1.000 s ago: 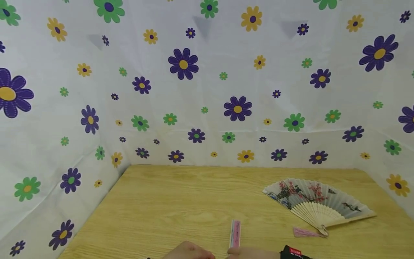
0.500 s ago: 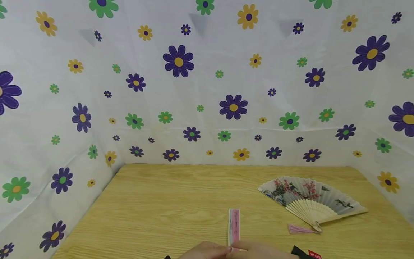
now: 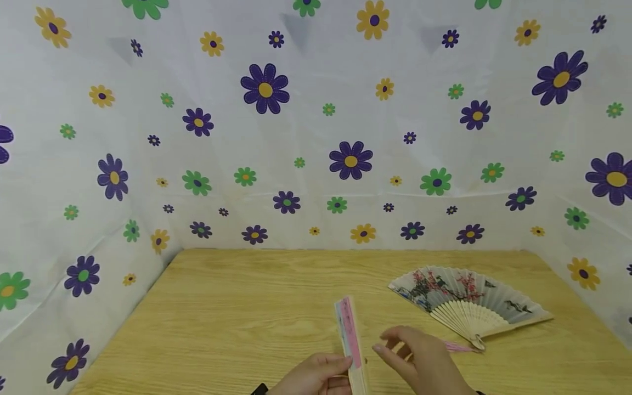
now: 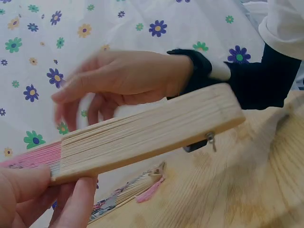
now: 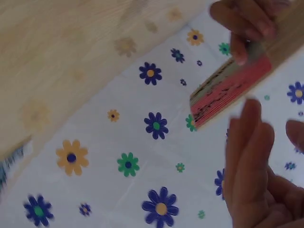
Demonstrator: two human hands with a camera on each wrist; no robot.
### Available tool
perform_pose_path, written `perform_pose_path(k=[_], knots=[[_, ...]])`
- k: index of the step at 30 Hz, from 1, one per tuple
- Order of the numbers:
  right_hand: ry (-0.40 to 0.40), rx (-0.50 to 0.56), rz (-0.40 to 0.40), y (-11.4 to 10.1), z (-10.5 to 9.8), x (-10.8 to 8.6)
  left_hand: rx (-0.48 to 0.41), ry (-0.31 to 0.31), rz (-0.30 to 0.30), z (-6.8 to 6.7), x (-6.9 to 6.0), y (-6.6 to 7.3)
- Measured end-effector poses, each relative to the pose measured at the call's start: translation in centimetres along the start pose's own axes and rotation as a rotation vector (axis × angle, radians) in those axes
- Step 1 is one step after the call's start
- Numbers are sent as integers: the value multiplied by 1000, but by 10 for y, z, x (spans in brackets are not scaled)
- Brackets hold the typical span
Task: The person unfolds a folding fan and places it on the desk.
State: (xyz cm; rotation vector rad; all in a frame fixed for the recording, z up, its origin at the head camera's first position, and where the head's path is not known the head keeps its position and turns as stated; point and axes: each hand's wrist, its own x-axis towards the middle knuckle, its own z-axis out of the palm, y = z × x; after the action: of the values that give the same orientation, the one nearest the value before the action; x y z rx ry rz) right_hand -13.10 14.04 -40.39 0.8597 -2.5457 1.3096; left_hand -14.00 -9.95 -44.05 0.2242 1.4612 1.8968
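My left hand (image 3: pixel 318 374) pinches a folded fan (image 3: pixel 349 334) between thumb and fingers, tilted up over the table's front. In the left wrist view the fan's pale wooden sticks (image 4: pixel 152 130) lie stacked together, with pink folded leaf at the thumb (image 4: pixel 28 183) end and a small metal ring at the other. To the right of that fan my right hand (image 3: pixel 422 359) is raised, fingers loosely bent and touching nothing; the right wrist view shows its fingers (image 5: pixel 249 161) apart from the fan's pink and grey leaf (image 5: pixel 232 85).
A spread fan (image 3: pixel 469 307) with blossoms and birds lies at the right of the wooden table (image 3: pixel 247 307), its pink tassel (image 3: pixel 458 347) partly behind my right hand. White cloth (image 3: pixel 296 120) with printed flowers stands behind and at both sides.
Both hands have come further into view. My right hand has let go of the folded fan and moved right; the fan is lifted and now leans left in my left hand. The head view has shifted slightly.
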Motion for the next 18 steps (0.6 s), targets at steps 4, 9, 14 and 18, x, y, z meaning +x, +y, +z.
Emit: perform_pose_path(k=[4, 9, 14, 18], knots=[[-249, 329, 381, 5, -2, -2, 55, 45, 17, 4, 6, 1], [-313, 491, 378, 15, 5, -5, 200, 155, 55, 11, 11, 1], [-312, 493, 420, 22, 15, -6, 263, 236, 69, 14, 16, -2], [-333, 505, 448, 27, 23, -7, 253, 297, 86, 15, 21, -7]])
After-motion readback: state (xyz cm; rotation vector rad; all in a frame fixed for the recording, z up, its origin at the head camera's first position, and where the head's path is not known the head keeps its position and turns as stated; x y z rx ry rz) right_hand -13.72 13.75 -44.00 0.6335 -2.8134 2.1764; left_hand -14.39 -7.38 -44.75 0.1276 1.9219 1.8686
